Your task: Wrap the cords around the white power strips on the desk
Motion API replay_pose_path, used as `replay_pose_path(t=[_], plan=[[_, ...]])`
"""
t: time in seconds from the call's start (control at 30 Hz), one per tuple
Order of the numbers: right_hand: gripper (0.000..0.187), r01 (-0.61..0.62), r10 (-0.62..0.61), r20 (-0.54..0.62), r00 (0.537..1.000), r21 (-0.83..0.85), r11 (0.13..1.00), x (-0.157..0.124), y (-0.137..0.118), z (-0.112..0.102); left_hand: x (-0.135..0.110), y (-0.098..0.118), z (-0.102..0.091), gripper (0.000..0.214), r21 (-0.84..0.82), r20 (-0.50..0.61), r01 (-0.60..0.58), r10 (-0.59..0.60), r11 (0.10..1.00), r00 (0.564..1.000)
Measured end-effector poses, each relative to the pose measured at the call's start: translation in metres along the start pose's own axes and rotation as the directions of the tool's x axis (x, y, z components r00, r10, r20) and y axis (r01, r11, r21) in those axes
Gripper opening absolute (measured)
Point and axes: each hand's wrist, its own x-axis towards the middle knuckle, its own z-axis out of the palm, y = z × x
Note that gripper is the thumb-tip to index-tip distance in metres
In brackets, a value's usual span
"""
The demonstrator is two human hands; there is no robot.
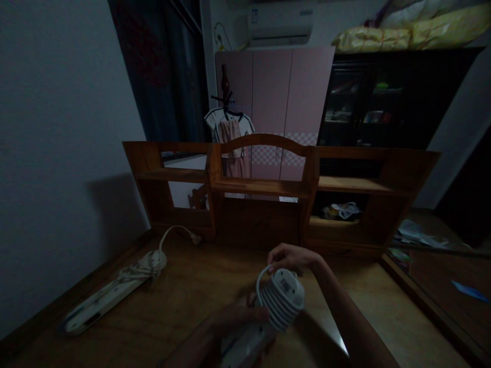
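Note:
A white power strip (288, 282) is tilted up in front of me, its end pointing away. Several turns of its white cord (279, 308) wrap tightly around that far end. My left hand (241, 314) is closed around the strip just below the coil, partly in shadow. At the far end, my right hand (293, 257) has its fingers bent and pinched on a loop of the cord that rises from the coil's left side. A second white power strip (103, 302) lies on the wooden tabletop (184, 286) to the left, its cord bundled over one end and its plug (196, 238) lying beyond.
A low wooden shelf unit (261, 189) runs along the tabletop's back edge. Its right compartment holds a plastic bag (348, 209). The wall (69, 153) borders the left side. To the right is a lower surface with papers (418, 234) and a blue item (470, 291).

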Motion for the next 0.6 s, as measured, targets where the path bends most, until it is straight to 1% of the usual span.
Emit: replay_pose_path(t=[0.1,0.2,0.27,0.33,0.4,0.43,0.5,0.53,0.6], plan=[[0.016,-0.024,0.018,-0.067,0.998,-0.095,0.995,0.007,0.011,0.005,0.004,-0.001,-0.008,0.051,-0.057,0.054,0.051,-0.048,0.997,0.997],[0.016,-0.064,0.040,-0.138,0.990,-0.172,0.983,0.015,0.019,0.012,0.011,0.003,-0.016,0.058,-0.186,-0.035,0.016,-0.023,0.982,0.999],[0.019,-0.081,0.042,-0.167,0.985,-0.229,0.970,0.020,0.021,0.016,0.016,0.010,-0.021,0.058,-0.259,-0.073,-0.060,0.043,0.964,0.996],[0.018,-0.084,0.030,-0.185,0.982,-0.290,0.953,0.024,0.021,0.019,0.022,0.019,-0.027,0.056,-0.303,-0.122,-0.127,0.094,0.944,0.988],[0.018,-0.092,0.024,-0.198,0.980,-0.343,0.935,0.026,0.019,0.021,0.027,0.027,-0.035,0.057,-0.327,-0.196,-0.165,0.104,0.931,0.975],[0.021,-0.100,0.027,-0.200,0.979,-0.361,0.927,0.027,0.017,0.021,0.029,0.031,-0.039,0.058,-0.337,-0.227,-0.165,0.090,0.927,0.970],[0.026,-0.117,0.042,-0.195,0.980,-0.390,0.913,0.026,0.014,0.022,0.033,0.034,-0.046,0.061,-0.346,-0.256,-0.146,0.057,0.927,0.965],[0.026,-0.125,0.047,-0.196,0.979,-0.405,0.906,0.025,0.012,0.023,0.035,0.035,-0.048,0.063,-0.348,-0.257,-0.138,0.047,0.927,0.965],[0.021,-0.136,0.045,-0.209,0.977,-0.441,0.887,0.023,0.007,0.023,0.035,0.033,-0.049,0.063,-0.345,-0.251,-0.128,0.039,0.930,0.967]])
